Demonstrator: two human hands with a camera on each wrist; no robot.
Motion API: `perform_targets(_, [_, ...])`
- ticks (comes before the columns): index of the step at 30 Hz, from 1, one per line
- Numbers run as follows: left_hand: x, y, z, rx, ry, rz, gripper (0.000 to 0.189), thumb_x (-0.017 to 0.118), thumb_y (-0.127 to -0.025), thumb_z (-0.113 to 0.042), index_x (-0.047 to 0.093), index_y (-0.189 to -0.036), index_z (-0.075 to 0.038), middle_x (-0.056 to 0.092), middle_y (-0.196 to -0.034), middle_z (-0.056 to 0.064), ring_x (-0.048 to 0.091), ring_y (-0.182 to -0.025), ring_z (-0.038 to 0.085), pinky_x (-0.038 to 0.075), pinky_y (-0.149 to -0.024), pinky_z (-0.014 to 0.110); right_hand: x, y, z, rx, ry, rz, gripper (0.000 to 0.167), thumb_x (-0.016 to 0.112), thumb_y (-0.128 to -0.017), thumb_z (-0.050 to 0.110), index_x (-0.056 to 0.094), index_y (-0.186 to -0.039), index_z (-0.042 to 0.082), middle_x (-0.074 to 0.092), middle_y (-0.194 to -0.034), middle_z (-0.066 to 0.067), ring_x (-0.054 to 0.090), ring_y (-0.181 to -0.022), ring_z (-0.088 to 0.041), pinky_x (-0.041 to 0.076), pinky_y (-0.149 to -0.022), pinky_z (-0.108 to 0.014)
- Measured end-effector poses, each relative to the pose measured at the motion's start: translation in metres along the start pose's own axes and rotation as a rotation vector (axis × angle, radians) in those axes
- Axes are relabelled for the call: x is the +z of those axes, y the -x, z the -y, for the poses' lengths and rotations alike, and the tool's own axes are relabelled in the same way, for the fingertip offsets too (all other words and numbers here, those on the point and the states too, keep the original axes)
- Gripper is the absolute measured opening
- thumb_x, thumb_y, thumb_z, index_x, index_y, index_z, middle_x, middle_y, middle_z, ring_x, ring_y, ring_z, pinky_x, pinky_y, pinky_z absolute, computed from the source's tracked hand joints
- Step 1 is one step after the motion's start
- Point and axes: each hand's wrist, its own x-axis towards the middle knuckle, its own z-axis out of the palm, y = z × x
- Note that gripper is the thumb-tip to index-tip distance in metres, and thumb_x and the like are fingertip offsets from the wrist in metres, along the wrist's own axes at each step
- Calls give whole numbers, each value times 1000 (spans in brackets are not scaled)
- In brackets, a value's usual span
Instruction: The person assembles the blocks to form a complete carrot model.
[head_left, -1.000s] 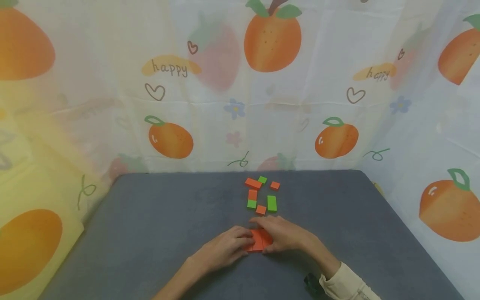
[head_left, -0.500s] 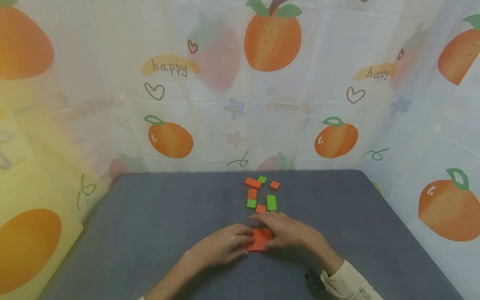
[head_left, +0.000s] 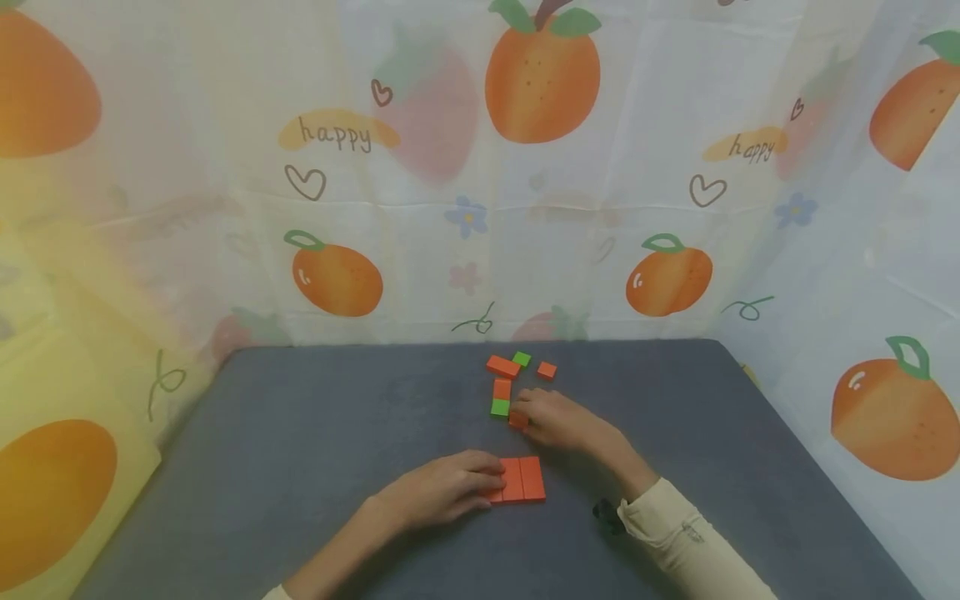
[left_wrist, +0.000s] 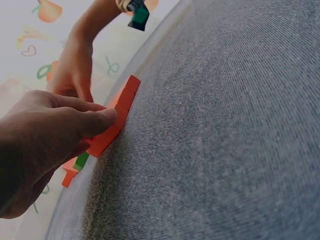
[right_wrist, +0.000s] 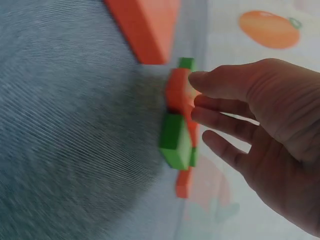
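Observation:
A flat row of orange blocks point(head_left: 528, 479) lies side by side near the middle of the table. My left hand point(head_left: 438, 490) holds the row's left end. In the left wrist view its thumb point(left_wrist: 102, 117) presses the near side, and the other fingers reach around the far side. Farther back, my right hand point(head_left: 564, 419) is over a small orange block point(head_left: 517, 421), its fingertips right at the block. From the right wrist, the fingers look loosely bent and spread, with the thumb tip beside the small orange block point(right_wrist: 176, 91). A green block point(right_wrist: 173, 142) stands just below it there.
Behind the right hand lie an orange block point(head_left: 502, 389) touching a green one point(head_left: 500, 407), a longer orange block point(head_left: 503, 367), a small green block point(head_left: 522, 359) and another orange block point(head_left: 547, 370). A fruit-printed curtain point(head_left: 420, 250) borders the grey table point(head_left: 315, 417).
My right hand has left the right end of the orange row and moved back to the small orange block, covering the longer green block. My left hand stays on the row.

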Motion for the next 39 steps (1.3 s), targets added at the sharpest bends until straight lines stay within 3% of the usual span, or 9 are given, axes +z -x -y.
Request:
perform_targets(3, [2, -1, 0, 20, 7, -24, 28, 73, -99, -23, 75, -125, -10, 71, -131, 5, 67, -124, 16, 58, -104, 28, 6, -1, 0, -24, 28, -12, 11, 68, -97, 3, 77, -102, 7, 68, -101, -7, 66, -91, -23, 58, -80, -36])
perform_targets(6, [3, -2, -1, 29, 13, -37, 28, 73, -99, -23, 75, -124, -10, 71, -130, 5, 67, -123, 16, 58, -104, 28, 8, 1, 0, -27, 49, -27, 13, 71, -94, 2, 77, -103, 8, 69, -102, -5, 67, -92, -22, 59, -81, -37])
perform_targets(10, [2, -2, -2, 13, 18, -30, 29, 73, -100, -23, 74, -126, -11, 71, -131, 4, 67, -124, 15, 57, -105, 28, 7, 1, 0, -50, 87, -33, 22, 72, -89, -4, 76, -107, 9, 69, -103, -4, 67, -93, -22, 59, -81, -38])
perform_targets(13, [1, -1, -3, -10, 33, -12, 29, 72, -100, -24, 74, -126, -11, 71, -131, 4, 66, -124, 15, 57, -106, 30, 9, 0, -1, -75, 124, -44, 19, 73, -89, -3, 76, -103, 10, 68, -97, -3, 65, -87, -20, 58, -76, -35])
perform_targets(18, [-1, -2, -5, -42, 51, 13, 28, 69, -102, -25, 74, -127, -13, 70, -132, 2, 65, -125, 14, 56, -107, 29, 13, -1, -1, -35, 153, -56, 10, 72, -93, 4, 74, -91, 14, 64, -87, 0, 60, -77, -17, 50, -67, -30])
perform_targets(24, [-2, -1, -7, -39, 46, 6, 27, 70, -101, -23, 76, -125, -12, 71, -130, 3, 66, -124, 15, 57, -106, 29, 8, 4, 3, -10, 132, -86, 7, 75, -93, 10, 74, -89, 15, 63, -86, 1, 60, -78, -17, 48, -66, -29])
perform_targets(33, [-1, 0, -6, -26, 31, -8, 26, 71, -101, -21, 76, -123, -10, 72, -129, 4, 66, -123, 16, 57, -106, 30, -13, 23, 31, -51, 134, -85, 8, 80, -86, 10, 72, -86, 14, 59, -79, 3, 52, -67, -10, 44, -58, -22])
perform_targets(39, [1, 0, -3, 10, 3, -62, 23, 74, -99, -21, 77, -119, -11, 73, -125, 4, 68, -119, 16, 58, -103, 28, -22, 38, 58, -146, 93, -19, 16, 84, -85, 14, 74, -98, 12, 64, -86, 4, 57, -75, -8, 52, -68, -22])
